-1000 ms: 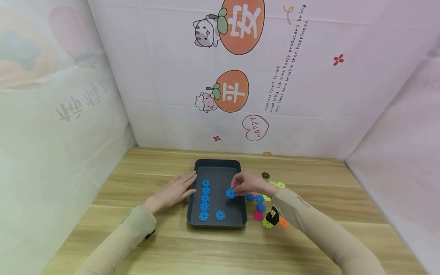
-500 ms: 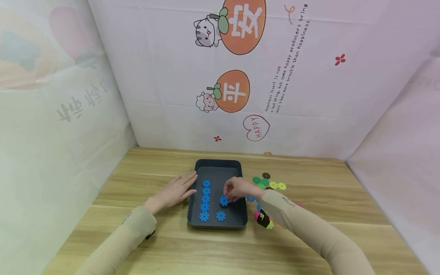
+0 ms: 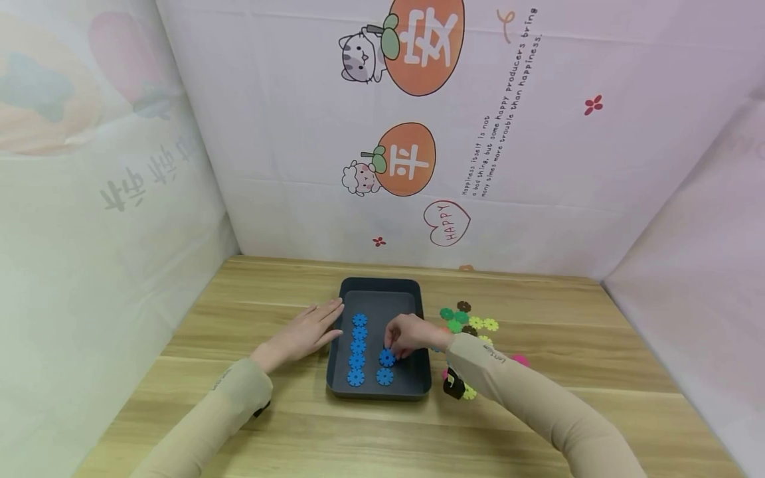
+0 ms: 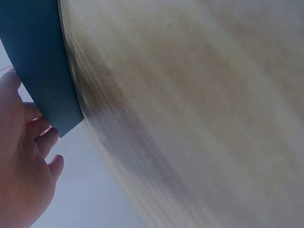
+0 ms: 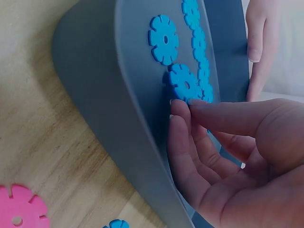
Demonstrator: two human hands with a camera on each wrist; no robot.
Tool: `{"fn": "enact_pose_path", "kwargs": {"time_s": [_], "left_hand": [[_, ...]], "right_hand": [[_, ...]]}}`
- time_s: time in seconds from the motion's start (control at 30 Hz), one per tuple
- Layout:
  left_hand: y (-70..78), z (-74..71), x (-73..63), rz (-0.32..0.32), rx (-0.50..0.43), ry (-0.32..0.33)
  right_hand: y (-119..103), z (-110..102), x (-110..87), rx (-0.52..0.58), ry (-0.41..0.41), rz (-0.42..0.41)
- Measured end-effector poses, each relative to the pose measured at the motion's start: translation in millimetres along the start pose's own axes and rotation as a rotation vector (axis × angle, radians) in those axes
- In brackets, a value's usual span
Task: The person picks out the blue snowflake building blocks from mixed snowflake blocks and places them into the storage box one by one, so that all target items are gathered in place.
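Note:
A dark grey tray (image 3: 379, 397) lies on the wooden table. Down its left side runs a column of several blue notched discs (image 3: 358, 346), like snowflake building pieces. My right hand (image 3: 412, 334) pinches another blue notched disc (image 5: 182, 81) between thumb and fingertips, inside the tray. This disc is tilted, its edge close to a single blue disc (image 3: 385, 376) that lies flat near the tray's front. With fingers straight, my left hand (image 3: 305, 334) rests against the tray's left wall. In the left wrist view, the fingers (image 4: 46, 142) touch the tray's outer side (image 4: 45, 66).
Right of the tray lie loose notched discs in several colours, among them green (image 3: 455, 317), yellow (image 3: 491, 324), brown (image 3: 463, 306) and pink (image 5: 21, 209); my right forearm hides some. Printed cloth walls (image 3: 299, 133) stand behind the table and at both sides.
My right hand has moved left and toward the tray's front with the blue notched disc, bringing it beside the single flat disc. The left hand has stayed at the tray wall.

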State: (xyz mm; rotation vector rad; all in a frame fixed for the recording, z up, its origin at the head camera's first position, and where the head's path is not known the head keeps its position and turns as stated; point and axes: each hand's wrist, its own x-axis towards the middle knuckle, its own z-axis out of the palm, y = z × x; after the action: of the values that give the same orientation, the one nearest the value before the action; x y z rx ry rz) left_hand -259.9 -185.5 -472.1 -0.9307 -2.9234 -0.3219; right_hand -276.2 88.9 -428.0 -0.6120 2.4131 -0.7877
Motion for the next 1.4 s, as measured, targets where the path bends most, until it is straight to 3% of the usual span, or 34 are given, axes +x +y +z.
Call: {"fn": "enact_pose_path", "kwargs": {"time_s": [1.13,1.4], "left_hand": [[-0.6,-1.1,2.7,-0.002,-0.002,-0.01],[1.3,-1.2,-0.5,0.008,0.001,0.005]], "right_hand": [[1.9,-0.4,4.3,-0.011,0.011,0.012],[6.3,-12.6,-1.3,-0.007,0.044,-0.012]]}}
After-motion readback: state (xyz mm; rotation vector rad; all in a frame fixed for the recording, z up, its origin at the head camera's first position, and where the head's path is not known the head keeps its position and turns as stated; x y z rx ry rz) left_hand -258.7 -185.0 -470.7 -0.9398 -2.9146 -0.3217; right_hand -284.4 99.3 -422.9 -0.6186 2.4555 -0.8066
